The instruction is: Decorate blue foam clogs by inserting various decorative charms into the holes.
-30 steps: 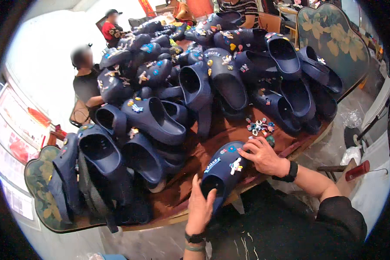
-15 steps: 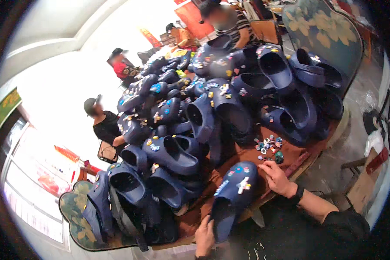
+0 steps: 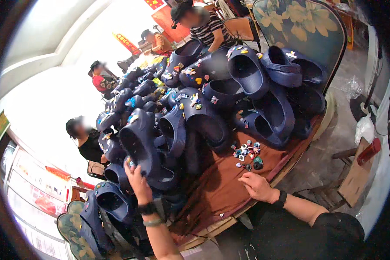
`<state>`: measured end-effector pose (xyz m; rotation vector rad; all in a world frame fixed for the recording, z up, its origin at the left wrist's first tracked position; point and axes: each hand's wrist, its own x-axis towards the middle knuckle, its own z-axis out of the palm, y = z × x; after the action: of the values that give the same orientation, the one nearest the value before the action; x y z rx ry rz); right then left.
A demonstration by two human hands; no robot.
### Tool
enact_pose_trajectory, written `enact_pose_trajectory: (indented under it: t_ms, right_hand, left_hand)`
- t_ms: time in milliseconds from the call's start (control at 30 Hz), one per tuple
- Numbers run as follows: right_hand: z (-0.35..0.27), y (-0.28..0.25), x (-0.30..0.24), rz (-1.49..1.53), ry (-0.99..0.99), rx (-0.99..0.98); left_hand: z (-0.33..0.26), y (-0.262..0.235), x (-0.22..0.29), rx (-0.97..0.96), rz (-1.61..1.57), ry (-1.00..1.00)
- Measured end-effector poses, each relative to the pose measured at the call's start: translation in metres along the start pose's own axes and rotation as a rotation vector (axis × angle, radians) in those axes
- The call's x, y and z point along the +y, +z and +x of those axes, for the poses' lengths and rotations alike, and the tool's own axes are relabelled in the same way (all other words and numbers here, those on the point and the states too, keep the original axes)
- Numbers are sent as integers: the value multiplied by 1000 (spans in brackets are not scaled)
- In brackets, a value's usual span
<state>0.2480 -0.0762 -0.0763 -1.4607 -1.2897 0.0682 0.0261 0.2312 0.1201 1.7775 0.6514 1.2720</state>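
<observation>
Head view, clock directions taken from the middle of the picture unless said otherwise: the left hand (image 3: 138,184) is at about half past seven, its fingers against the heel end of a navy clog (image 3: 136,141) that stands toe upward at the hand's 12 o'clock, on the near edge of the pile. The contact is partly hidden, so I cannot tell whether the fingers grip it or only rest there. The charms on its toe are foreshortened and hard to make out.

The right hand (image 3: 258,187), at half past four, has its fingers curled closed over the brown cloth (image 3: 216,184); their inner side is turned from sight. Near it, at its 12 o'clock, lies a cluster of small shoe charms (image 3: 248,151), too tiny to tell apart.

Navy clogs are heaped from 8 round to 2 o'clock, many overlapping; those at 11 blur together. A pale smudge veils one decorated clog (image 3: 216,65) near 12. The co-worker in a striped top (image 3: 206,32), also near 12, is hidden below by clogs. A floral panel (image 3: 301,26) at half past one is cut off above.
</observation>
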Motion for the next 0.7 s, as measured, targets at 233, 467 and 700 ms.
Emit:
enact_pose_trajectory:
  t_ms: [233,467,700]
  right_hand:
    - [-9,2,-2,-39,-10,-71]
    - [73,-32,8,-32,-3,-187]
    - [219,-19,45,-431,298,-106]
  left_hand:
    - [23,18,-83,-60,667,163]
    - [-38,52,-8,-194,841,170]
    - [-132,77,23,-389,814,202]
